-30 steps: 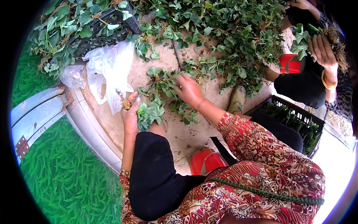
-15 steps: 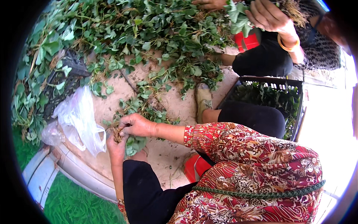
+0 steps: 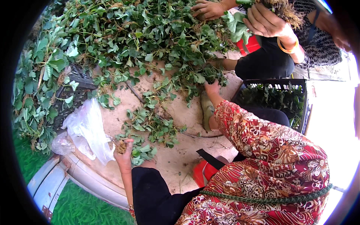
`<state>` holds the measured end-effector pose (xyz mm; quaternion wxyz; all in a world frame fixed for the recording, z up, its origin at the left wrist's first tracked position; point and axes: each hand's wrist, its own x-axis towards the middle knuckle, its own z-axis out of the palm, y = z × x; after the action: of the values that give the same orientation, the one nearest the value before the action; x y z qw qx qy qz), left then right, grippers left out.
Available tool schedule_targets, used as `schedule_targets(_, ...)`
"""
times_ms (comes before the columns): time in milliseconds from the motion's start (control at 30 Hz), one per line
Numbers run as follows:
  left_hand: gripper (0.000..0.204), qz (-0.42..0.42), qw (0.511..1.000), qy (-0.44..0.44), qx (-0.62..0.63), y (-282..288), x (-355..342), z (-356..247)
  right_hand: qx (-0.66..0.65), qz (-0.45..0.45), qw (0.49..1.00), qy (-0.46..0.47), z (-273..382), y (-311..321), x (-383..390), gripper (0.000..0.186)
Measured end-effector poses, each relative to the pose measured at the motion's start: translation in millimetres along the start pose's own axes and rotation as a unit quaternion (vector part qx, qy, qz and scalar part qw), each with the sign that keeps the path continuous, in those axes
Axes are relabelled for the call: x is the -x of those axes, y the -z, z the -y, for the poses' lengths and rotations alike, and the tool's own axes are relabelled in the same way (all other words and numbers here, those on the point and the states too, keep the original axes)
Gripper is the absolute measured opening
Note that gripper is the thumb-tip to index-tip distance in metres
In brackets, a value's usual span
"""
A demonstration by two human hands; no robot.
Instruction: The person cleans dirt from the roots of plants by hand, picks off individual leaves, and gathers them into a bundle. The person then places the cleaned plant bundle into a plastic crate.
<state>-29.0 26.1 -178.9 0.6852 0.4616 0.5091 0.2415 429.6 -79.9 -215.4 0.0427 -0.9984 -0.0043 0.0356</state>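
My left hand [image 3: 124, 154] is closed round a small bundle of leafy seedlings [image 3: 142, 154]. Its brown roots show at the fingers and its green leaves spread to the right, above my left knee. Reaching up and away, my right hand [image 3: 212, 87] is at the near edge of a big heap of leafy seedlings [image 3: 150, 41]. Its fingers look apart among the leaves, with the tips partly hidden. A smaller loose cluster of seedlings [image 3: 157, 125] lies on the pale ground between my hands.
Beside my left hand lie a clear plastic bag [image 3: 87, 125] and a tipped black crate [image 3: 77, 80]. A black crate [image 3: 304, 107] of leaves stands at right. A co-worker's hand [image 3: 268, 22] holds a rooted bunch; their other hand [image 3: 210, 9] touches the heap. A red seat [image 3: 198, 173] is near me.
My right hand has left the bundle in my left hand and moved up and right to the heap. My left hand still holds the bundle. The co-worker's lower hand shows more fully.
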Motion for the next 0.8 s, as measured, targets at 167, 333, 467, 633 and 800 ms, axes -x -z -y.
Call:
schedule_targets(167,0.013,-0.019,0.999,0.039,0.033,-4,5,-1,-0.13,0.084,0.949,0.276,28,-15,6,0.065)
schedule_targets(333,0.017,-0.057,0.996,0.054,0.042,1,7,5,-0.12,0.083,0.974,0.171,110,25,12,0.085)
schedule_targets(467,0.022,-0.058,0.995,0.076,0.015,6,9,13,-0.195,0.242,0.946,0.089,139,-11,-18,0.074)
schedule_targets(633,0.022,-0.046,0.997,0.051,0.029,-5,1,0,0.026,0.068,0.883,0.463,139,-110,15,0.024)
schedule_targets(800,0.019,-0.071,0.993,0.062,0.076,-2,8,0,-0.043,0.235,0.832,0.501,127,9,201,0.049)
